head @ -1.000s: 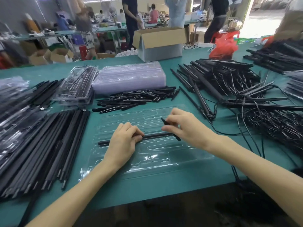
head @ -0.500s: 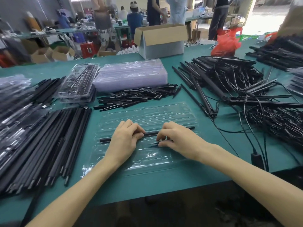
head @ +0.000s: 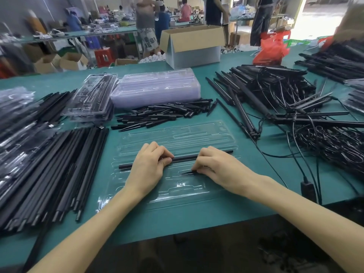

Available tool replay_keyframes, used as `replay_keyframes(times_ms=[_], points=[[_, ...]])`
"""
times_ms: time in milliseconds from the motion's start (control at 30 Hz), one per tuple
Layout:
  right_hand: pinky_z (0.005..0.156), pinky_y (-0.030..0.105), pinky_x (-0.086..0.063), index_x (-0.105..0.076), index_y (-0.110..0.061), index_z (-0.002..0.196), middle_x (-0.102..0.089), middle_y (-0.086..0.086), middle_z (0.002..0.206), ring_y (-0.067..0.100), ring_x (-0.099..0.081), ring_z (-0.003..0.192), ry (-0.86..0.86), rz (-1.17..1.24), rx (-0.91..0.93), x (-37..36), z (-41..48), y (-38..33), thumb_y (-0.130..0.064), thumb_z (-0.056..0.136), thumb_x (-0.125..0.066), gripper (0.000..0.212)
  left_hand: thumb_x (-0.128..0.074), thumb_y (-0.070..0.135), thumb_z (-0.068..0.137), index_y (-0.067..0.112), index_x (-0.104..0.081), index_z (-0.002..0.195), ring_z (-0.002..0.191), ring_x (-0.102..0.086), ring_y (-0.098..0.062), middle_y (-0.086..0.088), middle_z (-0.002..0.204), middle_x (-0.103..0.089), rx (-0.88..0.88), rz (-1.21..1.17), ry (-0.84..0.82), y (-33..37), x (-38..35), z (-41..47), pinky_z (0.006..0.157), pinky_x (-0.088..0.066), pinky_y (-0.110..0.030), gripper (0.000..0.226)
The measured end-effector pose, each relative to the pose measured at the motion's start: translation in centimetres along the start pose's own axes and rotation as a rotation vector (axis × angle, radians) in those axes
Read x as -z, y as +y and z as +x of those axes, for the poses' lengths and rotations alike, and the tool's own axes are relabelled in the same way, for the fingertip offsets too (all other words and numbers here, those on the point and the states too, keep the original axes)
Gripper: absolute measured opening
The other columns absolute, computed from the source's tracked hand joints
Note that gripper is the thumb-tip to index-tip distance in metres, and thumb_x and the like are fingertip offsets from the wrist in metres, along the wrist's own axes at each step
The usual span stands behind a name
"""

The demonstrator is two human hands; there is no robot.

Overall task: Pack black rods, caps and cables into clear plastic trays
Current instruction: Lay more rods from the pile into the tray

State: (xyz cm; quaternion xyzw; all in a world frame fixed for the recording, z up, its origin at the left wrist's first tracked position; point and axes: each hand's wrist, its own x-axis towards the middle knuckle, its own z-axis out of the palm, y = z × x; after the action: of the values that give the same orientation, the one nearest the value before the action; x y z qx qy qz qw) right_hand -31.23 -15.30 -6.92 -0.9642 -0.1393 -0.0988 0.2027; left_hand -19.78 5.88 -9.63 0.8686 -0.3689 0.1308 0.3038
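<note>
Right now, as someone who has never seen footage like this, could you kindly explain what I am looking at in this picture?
There is no machine here: these are a person's two bare hands, filmed by a camera worn on the head that looks forward and down. On the green table lies a clear plastic tray with moulded grooves. The left hand grips a long black rod lying across the tray. The right hand lies over the rod farther along and pinches a small pointed black cap at a nearer slot. Around the tray are a pile of rods on the left, loose caps and a stack of empty trays behind, and tangled cables on the right.
</note>
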Motion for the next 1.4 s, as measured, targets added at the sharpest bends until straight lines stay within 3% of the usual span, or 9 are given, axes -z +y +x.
replay_keyframes(times_ms=[300,633,767,933,1067,1233,1400], points=[[0.089,0.033,-0.044,-0.072,-0.014,0.111,-0.061,-0.001,0.103,0.017,-0.053,0.096,0.062,-0.046,0.026,-0.2,-0.8,-0.2,-0.013,0.102,-0.056,0.019,-0.07,0.013,0.093,0.019,-0.071,0.095,0.094,-0.047,-0.011,0.011,0.089,-0.056,0.004,-0.008,-0.007,-0.1,0.0,0.0,0.088,-0.044,-0.027,0.006],[0.09,0.034,-0.043,-0.07,-0.02,0.112,-0.059,-0.006,0.103,0.012,-0.05,0.096,0.063,-0.036,-0.025,-0.2,-1.1,-0.9,-0.019,0.102,-0.054,0.02,-0.071,0.016,0.092,0.022,-0.071,0.095,0.092,-0.045,-0.006,0.02,0.087,-0.051,-0.016,0.001,-0.017,-0.2,0.2,-0.1,0.084,-0.037,-0.015,0.007],[0.091,0.034,-0.042,-0.068,-0.021,0.117,-0.056,-0.006,0.107,0.013,-0.048,0.1,0.079,-0.062,-0.037,-0.6,-1.6,-1.2,-0.021,0.102,-0.052,0.022,-0.072,0.014,0.091,0.022,-0.071,0.095,0.092,-0.048,-0.008,0.017,0.088,-0.053,-0.025,0.01,-0.024,0.0,0.3,-0.3,0.084,-0.04,-0.02,0.008],[0.104,0.034,-0.039,-0.062,-0.019,0.131,-0.054,-0.004,0.126,0.014,-0.045,0.118,0.044,-0.04,-0.022,-0.1,-2.6,-1.0,-0.027,0.103,-0.051,0.031,-0.075,0.01,0.088,0.02,-0.071,0.093,0.091,-0.05,-0.01,0.015,0.087,-0.053,-0.056,0.02,-0.023,0.5,0.5,-0.3,0.083,-0.044,-0.028,0.012],[0.109,0.027,-0.036,-0.056,-0.017,0.138,-0.049,-0.004,0.136,0.011,-0.039,0.129,0.087,0.013,-0.009,1.5,-3.9,-1.2,-0.026,0.103,-0.053,0.036,-0.077,0.009,0.085,0.021,-0.069,0.093,0.092,-0.052,-0.007,0.018,0.09,-0.052,-0.114,0.046,-0.026,1.1,0.6,-0.4,0.082,-0.047,-0.031,0.017],[0.105,0.021,-0.039,-0.058,-0.018,0.136,-0.052,-0.009,0.13,0.004,-0.042,0.124,0.216,0.042,-0.052,5.8,-4.9,-0.5,-0.025,0.103,-0.055,0.034,-0.079,0.007,0.082,0.02,-0.068,0.094,0.092,-0.055,-0.014,0.013,0.093,-0.055,-0.138,0.103,-0.03,1.9,0.8,0.0,0.083,-0.048,-0.038,0.02],[0.098,0.03,-0.045,-0.065,-0.016,0.121,-0.058,-0.008,0.116,0.006,-0.049,0.112,0.228,0.052,-0.143,7.7,-5.6,1.0,-0.028,0.104,-0.052,0.024,-0.074,0.003,0.086,0.016,-0.07,0.099,0.089,-0.057,-0.013,0.009,0.096,-0.06,-0.187,0.114,-0.019,5.1,0.9,3.9,0.086,-0.045,-0.035,0.019]])
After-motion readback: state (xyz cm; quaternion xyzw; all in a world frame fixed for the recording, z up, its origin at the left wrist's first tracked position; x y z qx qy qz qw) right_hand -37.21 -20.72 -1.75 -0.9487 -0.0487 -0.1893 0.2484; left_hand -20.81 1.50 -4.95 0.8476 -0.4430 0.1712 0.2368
